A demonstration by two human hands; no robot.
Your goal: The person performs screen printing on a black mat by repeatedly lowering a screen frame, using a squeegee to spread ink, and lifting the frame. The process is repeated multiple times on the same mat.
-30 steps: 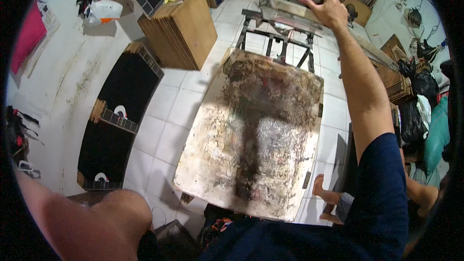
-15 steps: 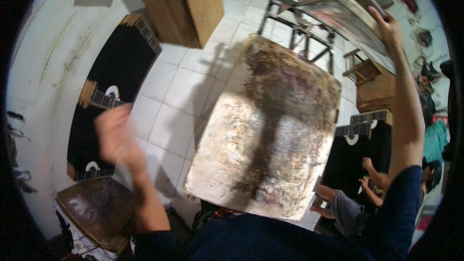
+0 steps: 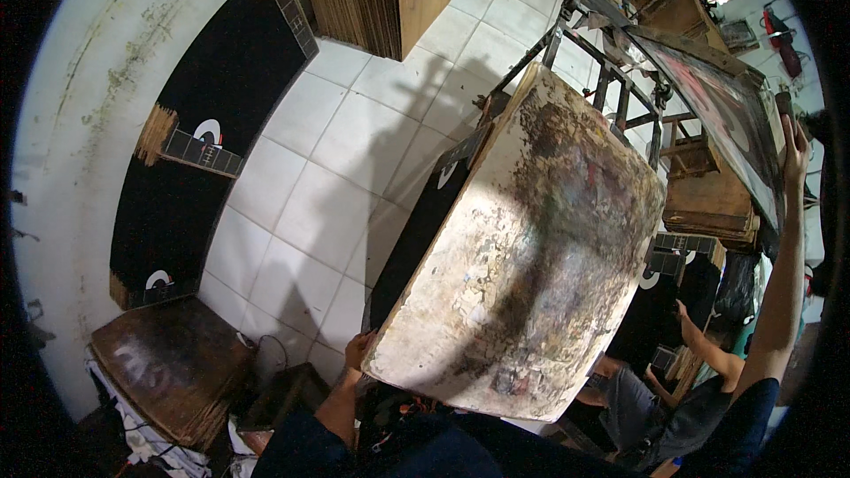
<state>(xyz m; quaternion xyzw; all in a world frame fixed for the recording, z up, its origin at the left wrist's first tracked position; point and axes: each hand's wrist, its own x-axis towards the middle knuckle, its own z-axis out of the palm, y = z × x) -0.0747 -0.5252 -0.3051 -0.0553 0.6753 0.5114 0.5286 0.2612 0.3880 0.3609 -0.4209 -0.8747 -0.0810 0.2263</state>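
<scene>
A thick, paint-crusted board [image 3: 531, 248] lies tilted in front of me, its pale lower half brightly lit. A black panel [image 3: 416, 230] with a grey strip and a white ring shows past the board's left edge, partly hidden beneath it. My left hand [image 3: 357, 354] is closed at the panel's near end, next to the board's near left corner; its fingertips are hidden. At the far right, my right hand [image 3: 794, 149] grips the outer end of a raised screen-printing frame [image 3: 728, 102] with stained mesh. The frame leans up beyond the board on a dark metal stand [image 3: 611, 80].
Black printed panels [image 3: 217, 62] lean along the left wall. A stained brown stack [image 3: 173, 363] stands at lower left. A tall stack of wooden boards [image 3: 381, 0] rises from the tiled floor [image 3: 305, 190]. At lower right a person [image 3: 699, 389] reaches toward more black panels [image 3: 642, 323].
My left hand has come from the open left side to the board's near left corner. A black panel now shows under the board's left edge. My right hand and the frame appear farther right.
</scene>
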